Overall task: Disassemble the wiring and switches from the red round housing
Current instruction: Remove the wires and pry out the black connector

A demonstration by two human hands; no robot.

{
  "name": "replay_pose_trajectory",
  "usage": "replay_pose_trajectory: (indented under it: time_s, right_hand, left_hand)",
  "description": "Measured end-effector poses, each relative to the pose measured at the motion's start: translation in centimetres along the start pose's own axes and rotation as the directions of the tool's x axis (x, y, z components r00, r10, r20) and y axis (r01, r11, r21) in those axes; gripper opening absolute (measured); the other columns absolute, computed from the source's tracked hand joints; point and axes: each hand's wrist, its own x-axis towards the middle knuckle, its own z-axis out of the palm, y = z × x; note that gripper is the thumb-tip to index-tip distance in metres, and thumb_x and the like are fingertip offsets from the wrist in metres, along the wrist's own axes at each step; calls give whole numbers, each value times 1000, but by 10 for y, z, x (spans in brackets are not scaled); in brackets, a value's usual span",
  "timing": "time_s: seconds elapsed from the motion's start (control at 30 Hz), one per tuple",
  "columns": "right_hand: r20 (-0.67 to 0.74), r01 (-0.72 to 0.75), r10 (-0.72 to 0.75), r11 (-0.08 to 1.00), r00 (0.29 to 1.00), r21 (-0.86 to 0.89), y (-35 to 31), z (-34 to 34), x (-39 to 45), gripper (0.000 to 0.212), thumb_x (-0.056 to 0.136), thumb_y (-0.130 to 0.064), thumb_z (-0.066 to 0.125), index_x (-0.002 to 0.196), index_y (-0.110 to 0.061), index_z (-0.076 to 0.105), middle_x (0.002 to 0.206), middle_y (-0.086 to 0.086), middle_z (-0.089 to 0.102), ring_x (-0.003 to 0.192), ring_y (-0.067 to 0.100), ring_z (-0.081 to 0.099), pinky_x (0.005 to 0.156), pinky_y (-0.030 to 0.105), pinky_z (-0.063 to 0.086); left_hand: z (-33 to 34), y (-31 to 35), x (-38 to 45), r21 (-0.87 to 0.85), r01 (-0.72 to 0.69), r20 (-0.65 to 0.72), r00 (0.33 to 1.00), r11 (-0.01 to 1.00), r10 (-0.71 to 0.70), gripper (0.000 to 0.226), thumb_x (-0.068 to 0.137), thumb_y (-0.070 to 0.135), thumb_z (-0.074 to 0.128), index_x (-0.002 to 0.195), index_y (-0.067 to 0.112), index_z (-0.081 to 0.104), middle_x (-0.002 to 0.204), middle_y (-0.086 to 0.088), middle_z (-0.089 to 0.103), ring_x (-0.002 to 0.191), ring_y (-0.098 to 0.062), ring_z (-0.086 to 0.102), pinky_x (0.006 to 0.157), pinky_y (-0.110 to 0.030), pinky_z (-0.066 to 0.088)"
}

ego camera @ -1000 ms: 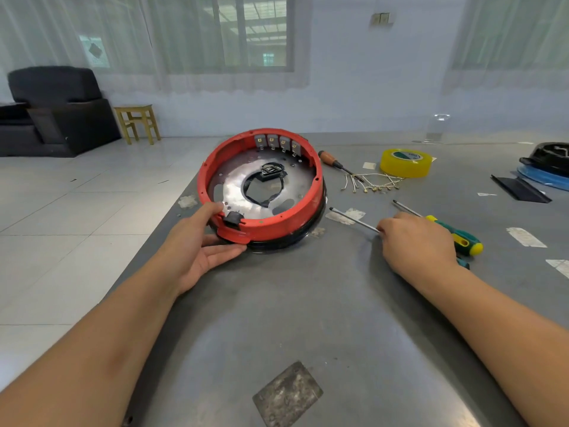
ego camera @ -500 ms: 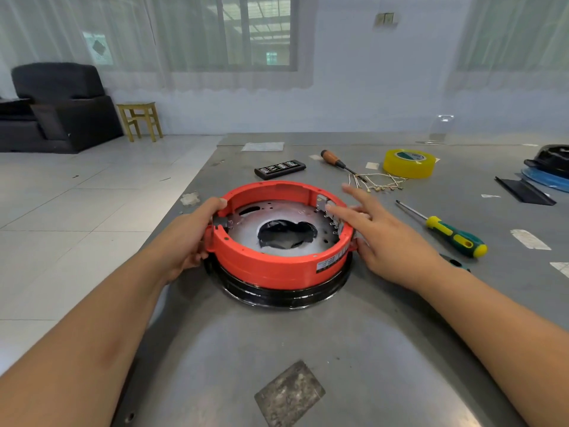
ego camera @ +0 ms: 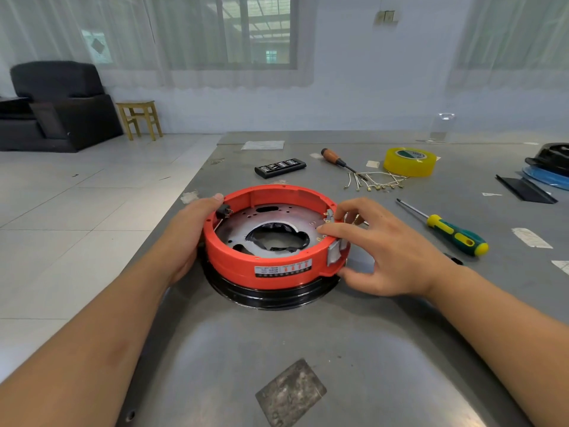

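The red round housing (ego camera: 246, 266) sits on a black ring base on the grey metal table (ego camera: 308, 349), its labelled side toward me. Inside lies a perforated metal plate (ego camera: 243, 226) with a black centre opening. My left hand (ego camera: 187, 238) grips the housing's left rim, thumb on top beside a small black switch (ego camera: 223, 212). My right hand (ego camera: 381, 248) holds the right rim, thumb low outside, and its forefinger and middle finger curl over the row of switches (ego camera: 329, 220) with brass terminals. A grey plate (ego camera: 334, 252) sits on the outer right wall.
Behind the housing lie a black bit case (ego camera: 280, 167), a wooden-handled screwdriver (ego camera: 335, 160), a bundle of loose white wires (ego camera: 374, 181) and a yellow tape roll (ego camera: 411, 161). A green-yellow screwdriver (ego camera: 452, 232) lies right of my hand. Black and blue parts (ego camera: 548, 167) sit far right.
The housing has been turned and pulled closer, so the switch row now faces right. My right hand left the screwdriver and came onto the right rim, fingers curling over the switches.
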Motion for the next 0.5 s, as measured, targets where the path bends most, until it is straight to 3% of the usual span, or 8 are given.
replay_pose_trajectory:
  time_s: [0.07, 0.13, 0.23, 0.4, 0.5]
  right_hand:
    - [-27, 29, -29, 999, 999, -18, -8, -1, 2, 56, 86, -61, 67, 132, -28, 63, 125, 4, 49, 107, 20, 51, 92, 38, 49]
    - [-49, 56, -59, 997, 997, -51, -15, -1, 5, 58, 85, -70, 66, 126, -28, 67, 119, 4, 50, 101, 21, 50, 87, 38, 47]
    - [-69, 132, -140, 986, 988, -103, -27, 0, 11, 63, 83, -78, 62, 117, -25, 70, 109, 4, 53, 94, 21, 48, 80, 39, 43]
    - [-83, 213, -220, 973, 972, -92, -47, -4, 18, 68, 81, -83, 57, 103, -21, 72, 96, 1, 56, 85, 18, 49, 77, 33, 37]
    - [-78, 161, -156, 985, 985, 60, -57, -11, 29, 52, 94, -69, 48, 93, -22, 73, 86, -5, 58, 77, 14, 51, 72, 31, 38]
  left_hand:
    - [1, 0, -1, -17, -23, -38, 999, 1000, 23, 44, 84, 43, 64, 120, 19, 71, 127, -14, 70, 119, -38, 67, 117, -56, 44]
    - [4, -1, -1, -84, -33, -62, 998, 996, 28, 37, 82, 33, 63, 117, 24, 68, 119, -10, 70, 104, -29, 66, 103, -49, 48]
    - [12, -4, -1, -85, -59, -36, 998, 995, 56, 32, 88, 20, 60, 119, 24, 63, 118, -16, 68, 97, -28, 67, 92, -46, 52]
    - [10, -8, 1, -22, -40, -44, 998, 999, 39, 42, 79, 15, 56, 119, 14, 71, 120, -23, 72, 111, -46, 67, 108, -63, 47]
    - [8, -9, 2, -22, -15, -23, 1000, 1000, 14, 50, 78, 17, 59, 125, 12, 73, 122, -23, 74, 119, -45, 68, 112, -62, 48]
